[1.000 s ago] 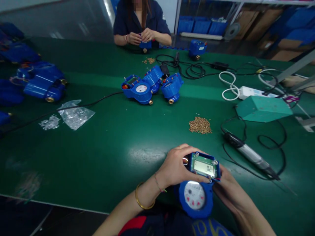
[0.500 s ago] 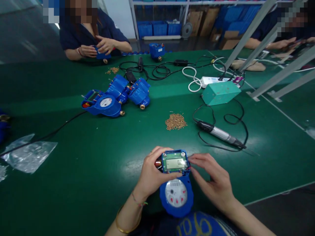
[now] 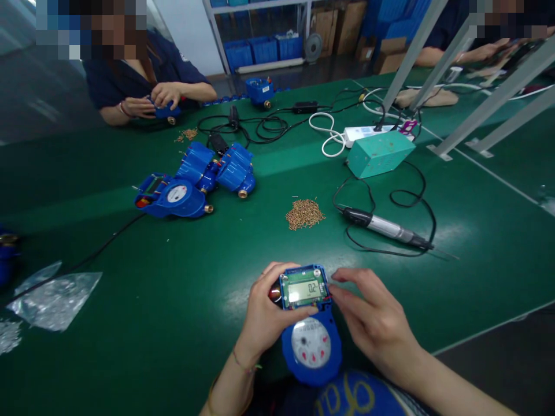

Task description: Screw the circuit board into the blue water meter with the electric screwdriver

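Observation:
A blue water meter (image 3: pixel 288 352) with a round dial is close in front of me. Its upper housing is uncovered and shows a green circuit board with a lit LCD (image 3: pixel 304 292). My left hand (image 3: pixel 266 312) grips this housing from the left, thumb across its lower edge and fingers behind the top. At the housing's right edge, by some thin red wires, my right hand (image 3: pixel 375 318) has its fingertips bent together, the index finger a little apart. What lies between those fingertips is too small to make out. A pile of small brass-coloured screws (image 3: pixel 305 214) lies beyond the meter.
An electric screwdriver (image 3: pixel 388 228) lies at right, its cord looping near a green box (image 3: pixel 381 153) and a white power strip (image 3: pixel 366 134). Several blue meters (image 3: pixel 182 196) sit left of centre. A plastic bag (image 3: pixel 56 294) is far left. Across the table, a co-worker's hands (image 3: pixel 162 98) hold another meter.
My right fingers have shifted slightly at the housing's edge, the index finger lifting away. The LCD reading looks clearer. The whole view has turned a little; my left hand keeps its grip.

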`<act>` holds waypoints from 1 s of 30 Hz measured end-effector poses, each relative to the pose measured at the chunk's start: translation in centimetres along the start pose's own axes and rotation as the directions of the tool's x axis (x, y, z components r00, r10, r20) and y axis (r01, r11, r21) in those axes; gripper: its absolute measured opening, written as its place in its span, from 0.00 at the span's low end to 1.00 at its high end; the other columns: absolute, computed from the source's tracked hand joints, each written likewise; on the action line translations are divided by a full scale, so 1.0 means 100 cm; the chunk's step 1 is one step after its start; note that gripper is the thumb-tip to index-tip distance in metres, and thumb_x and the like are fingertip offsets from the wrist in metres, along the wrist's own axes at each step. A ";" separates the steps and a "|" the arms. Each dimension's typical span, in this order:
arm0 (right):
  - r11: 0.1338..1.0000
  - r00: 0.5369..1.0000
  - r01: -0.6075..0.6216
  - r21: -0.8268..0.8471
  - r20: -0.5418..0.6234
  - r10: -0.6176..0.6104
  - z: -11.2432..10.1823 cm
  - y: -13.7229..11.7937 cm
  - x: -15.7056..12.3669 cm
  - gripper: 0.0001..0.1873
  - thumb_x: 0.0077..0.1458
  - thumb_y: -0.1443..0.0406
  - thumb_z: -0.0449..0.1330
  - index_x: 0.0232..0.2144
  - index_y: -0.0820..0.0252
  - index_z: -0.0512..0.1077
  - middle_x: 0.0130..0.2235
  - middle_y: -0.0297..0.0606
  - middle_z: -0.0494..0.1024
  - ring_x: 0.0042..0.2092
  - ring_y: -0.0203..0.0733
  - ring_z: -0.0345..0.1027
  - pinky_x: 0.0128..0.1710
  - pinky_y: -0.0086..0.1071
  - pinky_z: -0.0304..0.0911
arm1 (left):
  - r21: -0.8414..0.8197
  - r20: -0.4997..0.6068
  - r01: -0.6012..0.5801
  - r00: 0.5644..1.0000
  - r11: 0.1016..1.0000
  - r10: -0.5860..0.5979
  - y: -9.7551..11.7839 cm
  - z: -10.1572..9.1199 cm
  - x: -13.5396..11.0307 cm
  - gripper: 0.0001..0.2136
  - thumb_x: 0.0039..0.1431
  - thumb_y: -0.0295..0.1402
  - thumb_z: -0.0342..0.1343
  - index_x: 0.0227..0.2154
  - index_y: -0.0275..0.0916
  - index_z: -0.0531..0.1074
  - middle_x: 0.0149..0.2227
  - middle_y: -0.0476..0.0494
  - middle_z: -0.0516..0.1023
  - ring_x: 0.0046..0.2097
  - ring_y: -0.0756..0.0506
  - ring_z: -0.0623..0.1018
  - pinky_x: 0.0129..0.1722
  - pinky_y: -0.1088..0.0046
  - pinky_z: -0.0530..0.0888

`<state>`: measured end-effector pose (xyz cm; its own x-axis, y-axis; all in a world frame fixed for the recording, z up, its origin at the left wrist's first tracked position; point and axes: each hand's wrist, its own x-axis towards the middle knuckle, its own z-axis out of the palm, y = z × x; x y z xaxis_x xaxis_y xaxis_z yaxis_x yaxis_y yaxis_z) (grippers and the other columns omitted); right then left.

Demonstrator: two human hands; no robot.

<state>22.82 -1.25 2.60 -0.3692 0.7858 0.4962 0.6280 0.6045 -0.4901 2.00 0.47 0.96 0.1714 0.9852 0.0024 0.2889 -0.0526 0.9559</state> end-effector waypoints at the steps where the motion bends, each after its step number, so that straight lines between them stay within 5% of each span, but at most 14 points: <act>1: 0.998 0.999 0.035 -0.046 -0.001 -0.035 0.002 -0.002 -0.003 0.13 0.61 0.79 0.53 0.45 0.71 0.73 0.46 0.50 0.72 0.46 0.44 0.66 0.44 0.37 0.70 | 0.001 0.004 0.003 1.000 1.000 -0.003 0.000 0.000 0.000 0.26 0.43 0.37 0.74 0.46 0.42 0.75 0.45 0.44 0.77 0.48 0.41 0.77 0.47 0.68 0.72; 6: 0.955 0.989 0.139 -0.261 0.088 -0.120 0.014 -0.004 -0.012 0.22 0.60 0.82 0.46 0.55 0.82 0.66 0.56 0.60 0.69 0.50 0.51 0.67 0.47 0.42 0.73 | 0.002 0.014 0.009 1.000 1.000 -0.010 0.001 0.001 0.000 0.26 0.43 0.37 0.74 0.46 0.43 0.75 0.45 0.45 0.77 0.48 0.41 0.77 0.48 0.67 0.72; 10: 0.974 0.988 0.085 -0.212 0.143 -0.055 0.011 0.000 -0.013 0.25 0.62 0.79 0.44 0.61 0.79 0.60 0.63 0.59 0.63 0.59 0.53 0.64 0.53 0.44 0.71 | 0.028 -0.015 0.000 1.000 1.000 0.000 -0.001 0.001 0.000 0.26 0.42 0.37 0.74 0.46 0.42 0.75 0.45 0.45 0.77 0.49 0.41 0.77 0.48 0.68 0.71; 14: 0.996 0.996 -0.083 0.032 -0.043 0.084 0.002 0.003 -0.011 0.15 0.65 0.72 0.54 0.53 0.67 0.68 0.50 0.47 0.76 0.52 0.41 0.71 0.54 0.33 0.70 | 0.017 -0.015 0.014 1.000 1.000 -0.013 -0.001 0.000 -0.001 0.26 0.42 0.36 0.74 0.46 0.42 0.75 0.45 0.45 0.77 0.48 0.42 0.77 0.49 0.68 0.71; 17: 0.987 0.988 -0.062 0.148 -0.131 0.082 0.001 0.003 -0.008 0.10 0.61 0.75 0.58 0.44 0.63 0.72 0.41 0.40 0.77 0.44 0.34 0.73 0.47 0.26 0.71 | 0.018 -0.026 0.017 1.000 1.000 -0.017 0.000 0.000 -0.001 0.25 0.41 0.36 0.75 0.45 0.41 0.75 0.45 0.45 0.78 0.48 0.42 0.77 0.48 0.68 0.71; 30: 0.992 0.997 0.022 0.124 -0.079 -0.012 0.014 -0.001 -0.008 0.15 0.62 0.76 0.55 0.50 0.72 0.71 0.50 0.52 0.73 0.51 0.45 0.69 0.50 0.39 0.72 | 0.027 -0.062 0.019 0.998 0.999 -0.017 -0.001 0.000 -0.002 0.26 0.40 0.35 0.75 0.44 0.43 0.76 0.45 0.46 0.78 0.48 0.42 0.77 0.47 0.70 0.73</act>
<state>22.13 -1.77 1.20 -0.3219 0.7655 0.5571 0.5300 0.6333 -0.5640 1.89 0.27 0.85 0.1074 0.9942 0.0044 0.3177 -0.0385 0.9474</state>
